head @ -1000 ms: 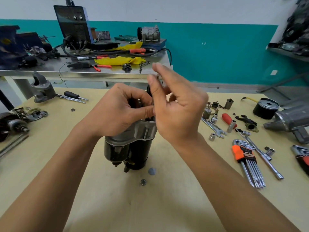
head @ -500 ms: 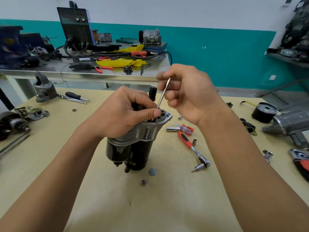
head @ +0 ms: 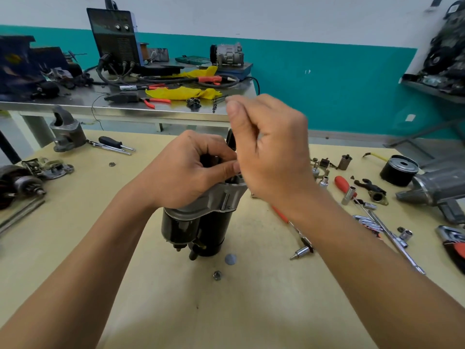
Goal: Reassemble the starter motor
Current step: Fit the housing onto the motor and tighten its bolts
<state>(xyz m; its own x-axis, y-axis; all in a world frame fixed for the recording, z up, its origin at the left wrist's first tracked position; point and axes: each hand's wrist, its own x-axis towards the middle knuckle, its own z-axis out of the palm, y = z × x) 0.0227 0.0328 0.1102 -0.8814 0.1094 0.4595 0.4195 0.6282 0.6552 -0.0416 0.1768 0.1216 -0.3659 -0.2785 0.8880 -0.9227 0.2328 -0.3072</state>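
**Motor** (head: 208, 230) stands on end at the middle of the table (head: 151, 311), black body down and grey nose housing up. Directions take the motor as dial centre, with 12 o'clock away from the person.

**Hands.** The left hand (head: 186, 172) wraps the top of the housing, thumb across its mouth. The right hand (head: 271, 152) hovers at 1 o'clock, close against the left thumb, fingers curled as in a pinch. It is blurred, and whether it holds a part cannot be told.

**Risks.**
- The motor is tall on a small footing and only the left hand steadies it. A slackened grip or a sideways push from the right hand would likely tip it.
- A small part, if one is pinched, could slip into the housing mouth or roll away among the loose hardware.
- The disc (head: 230, 258) and nut (head: 217, 275) lie just beside the base at 5 o'clock, where a sliding base would knock them.
- The right forearm passes over the driver (head: 300, 253) at 4 o'clock, so a lowered arm would sweep it.

**Room.**
- The widest room for moving lies from 6 to 8 o'clock, under and between the forearms.
- At 3 o'clock, sockets (head: 348, 195) and hex keys (head: 364, 220) crowd the surface.
- From 9 to 10 o'clock lie an armature (head: 22, 185) and a spare housing (head: 66, 132).
- The far table edge runs near at 12 o'clock, with a gap before the bench (head: 125, 109).
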